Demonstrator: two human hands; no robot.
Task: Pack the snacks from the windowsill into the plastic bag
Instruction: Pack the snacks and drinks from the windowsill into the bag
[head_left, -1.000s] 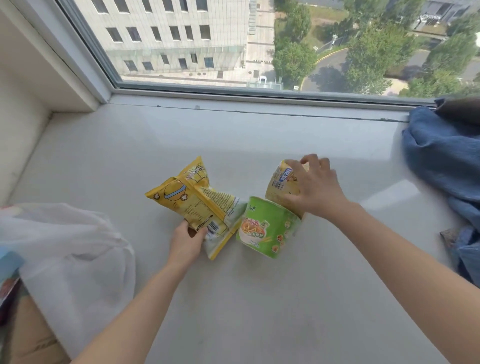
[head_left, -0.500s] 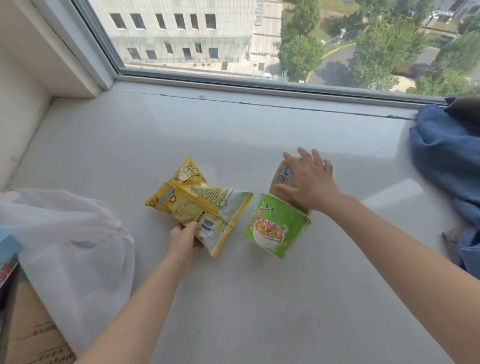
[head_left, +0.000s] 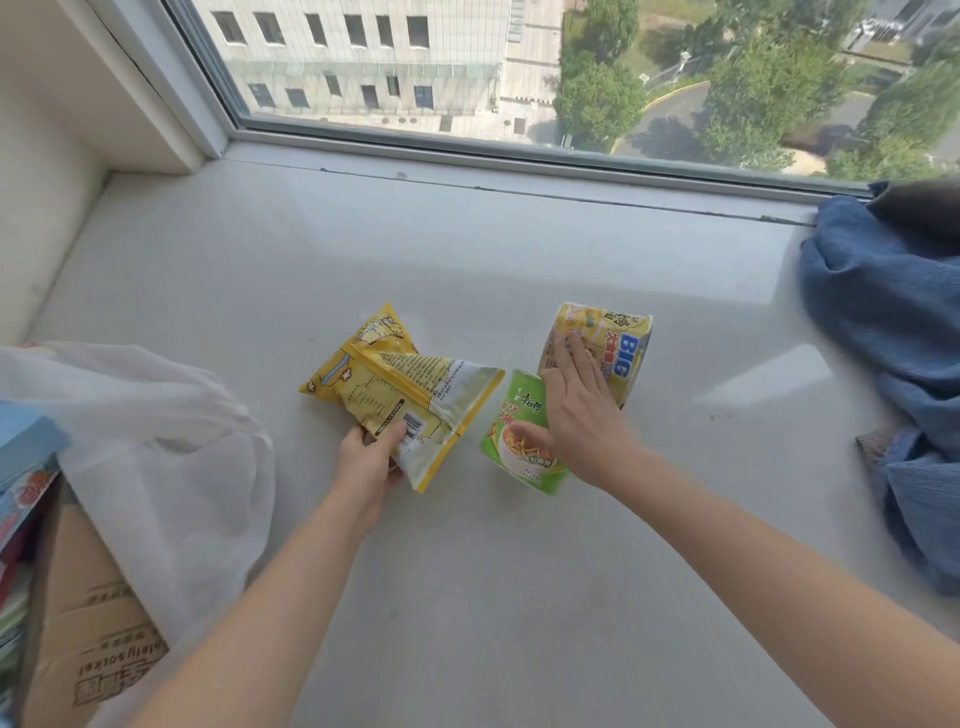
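Yellow snack packets (head_left: 400, 389) lie in the middle of the white windowsill (head_left: 467, 260). My left hand (head_left: 371, 460) grips their near end, thumb on the barcode. To their right a green noodle cup (head_left: 519, 441) lies on its side, and behind it a yellow cup (head_left: 608, 343) marked BIG. My right hand (head_left: 582, 415) lies flat with straight fingers across both cups, its thumb on the green one. The white plastic bag (head_left: 166, 452) slumps at the left edge of the sill.
A blue cloth (head_left: 883, 322) is heaped at the right end of the sill. A cardboard box (head_left: 88, 623) and coloured packages (head_left: 26, 467) sit at the lower left beside the bag. The window frame (head_left: 519, 156) runs along the back.
My right hand has slid off the yellow cup's top and flattened over both cups, uncovering the BIG label. My left hand keeps its grip on the yellow packets, which now lie lower.
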